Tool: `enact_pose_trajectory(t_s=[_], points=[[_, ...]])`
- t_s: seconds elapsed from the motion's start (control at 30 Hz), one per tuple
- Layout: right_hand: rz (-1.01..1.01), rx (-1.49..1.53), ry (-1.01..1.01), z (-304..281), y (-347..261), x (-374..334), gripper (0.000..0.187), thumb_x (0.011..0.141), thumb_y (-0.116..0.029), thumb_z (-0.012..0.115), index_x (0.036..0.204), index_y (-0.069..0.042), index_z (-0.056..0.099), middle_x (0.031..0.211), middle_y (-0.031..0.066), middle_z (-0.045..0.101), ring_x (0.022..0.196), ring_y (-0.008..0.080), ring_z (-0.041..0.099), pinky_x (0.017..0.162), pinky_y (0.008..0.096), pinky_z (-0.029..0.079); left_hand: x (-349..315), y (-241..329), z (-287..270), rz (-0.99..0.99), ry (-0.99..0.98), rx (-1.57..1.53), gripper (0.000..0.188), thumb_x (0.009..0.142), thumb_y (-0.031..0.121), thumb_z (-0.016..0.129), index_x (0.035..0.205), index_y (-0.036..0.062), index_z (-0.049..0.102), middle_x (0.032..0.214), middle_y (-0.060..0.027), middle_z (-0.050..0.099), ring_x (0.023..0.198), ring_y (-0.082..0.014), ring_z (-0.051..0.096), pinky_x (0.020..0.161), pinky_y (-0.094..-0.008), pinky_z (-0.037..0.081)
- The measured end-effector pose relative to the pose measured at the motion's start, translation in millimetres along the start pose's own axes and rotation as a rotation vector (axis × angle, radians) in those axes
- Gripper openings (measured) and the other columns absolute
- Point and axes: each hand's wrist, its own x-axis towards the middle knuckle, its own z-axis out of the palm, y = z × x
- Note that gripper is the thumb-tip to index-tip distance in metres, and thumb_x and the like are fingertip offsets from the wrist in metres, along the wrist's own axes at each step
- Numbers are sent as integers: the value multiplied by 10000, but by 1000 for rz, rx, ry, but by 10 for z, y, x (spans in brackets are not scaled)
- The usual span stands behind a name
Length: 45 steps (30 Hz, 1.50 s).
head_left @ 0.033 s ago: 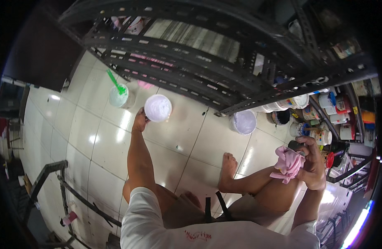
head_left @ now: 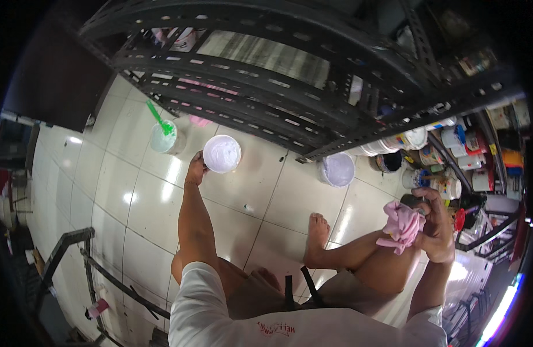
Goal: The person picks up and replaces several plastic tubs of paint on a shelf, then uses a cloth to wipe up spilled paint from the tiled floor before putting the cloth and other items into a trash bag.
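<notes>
My left hand (head_left: 197,169) is stretched far out over the floor, its fingers closed on the left side of a white tub (head_left: 222,154) holding pale lavender paste. Left of that tub is another tub (head_left: 164,139) with whitish contents and a green spatula (head_left: 158,117) sticking out. Above my right knee, my right hand (head_left: 439,231) grips a crumpled pink cloth (head_left: 401,226) together with a dark, round-ended object (head_left: 415,202). The cloth and fingers hide most of that object, so its kind cannot be told. A third tub (head_left: 337,170), also with pale lavender contents, stands by the rack's foot.
A black slotted-metal rack (head_left: 237,75) spans the far side, low over the floor. Several paint containers (head_left: 451,139) crowd the right. Dark metal framing (head_left: 87,254) stands at left. A pink piece (head_left: 200,120) lies under the rack. My bare foot (head_left: 318,231) rests on white tiles (head_left: 231,199).
</notes>
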Motion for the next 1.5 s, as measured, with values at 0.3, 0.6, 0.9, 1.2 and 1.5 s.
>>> enact_pose_trajectory(t_s=[0.3,0.6,0.9,1.2,1.5], points=[[-27,42,252,-29,-165,-687,783,631,-20,795,1291,25,376,1243,76,414,1038,162,494,852,292,466,24,-412,691,-146,-375,91,338,964,257,398,1256,117,497,1063,-54,587,909,-179,554,799,-355,465],[-88,225,330,-99,-111,-1280,703,727,0,709,1319,18,330,1009,72,579,931,142,570,797,265,455,-974,-1605,2360,-366,-746,-82,353,964,310,411,1299,213,465,1254,-58,490,1114,-323,492,863,-486,460],[-55,331,521,-513,237,-1691,779,652,21,735,1313,28,324,1012,135,604,915,195,613,773,271,499,-1771,-2184,4150,-1024,-213,-749,732,918,538,334,1471,263,-58,1486,-176,116,1327,-418,254,1007,-674,239],[-56,268,644,-711,430,-1804,831,641,-124,822,1289,38,327,957,110,629,881,192,617,805,289,474,-1997,-1980,4916,-954,-66,-1141,916,806,784,231,1471,251,-106,1529,-133,52,1360,-478,158,1088,-625,64],[-73,312,520,-735,539,-1561,804,661,-108,821,1277,37,326,1003,138,631,913,201,634,766,259,485,-1892,-1986,5277,-890,-296,-1187,1019,761,838,186,1451,181,-173,1502,-261,30,1378,-457,110,1126,-553,74]])
